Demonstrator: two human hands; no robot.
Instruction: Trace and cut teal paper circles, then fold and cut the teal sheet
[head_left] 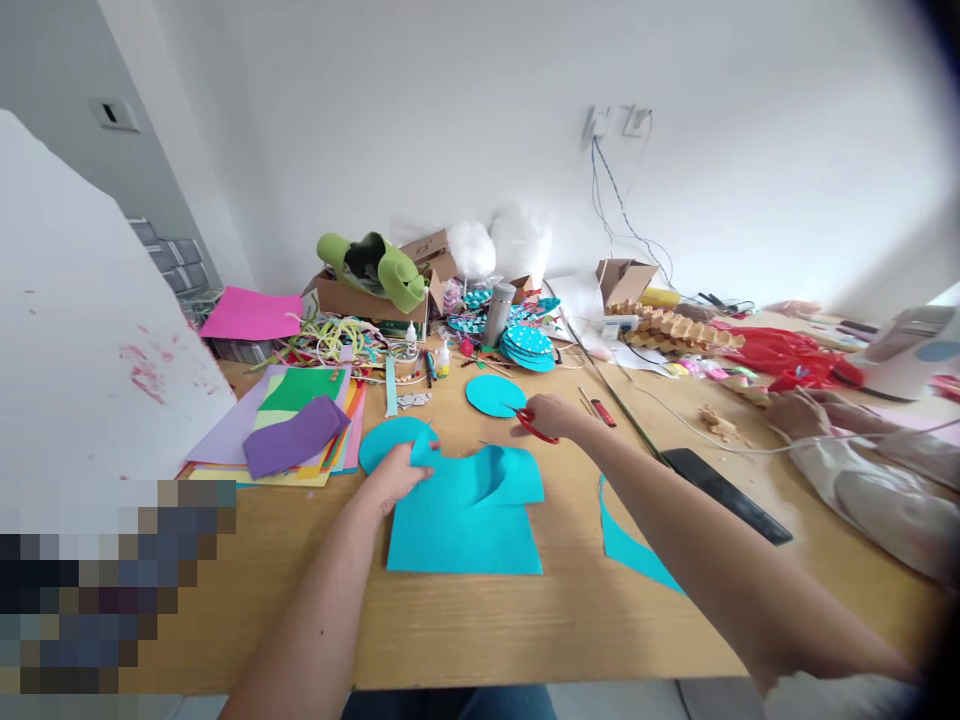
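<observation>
My left hand (401, 475) pinches the upper left edge of a bright blue sheet (465, 535), whose top edge is cut in a curve and curls up on the right. A blue disc (390, 440) lies partly behind that hand. Up and to the right, my right hand (553, 415) is closed around red-handled scissors (538, 428), their tips over another blue disc (491, 397). A curved blue offcut (630, 545) lies partly under my right forearm.
Coloured sheets (300, 455) are stacked on the left, and a black phone-like slab (724, 490) lies on the right. Behind stand a grey bottle (498, 315) and a box with a green roll (401, 280). Another person's hand (795, 412) rests at far right.
</observation>
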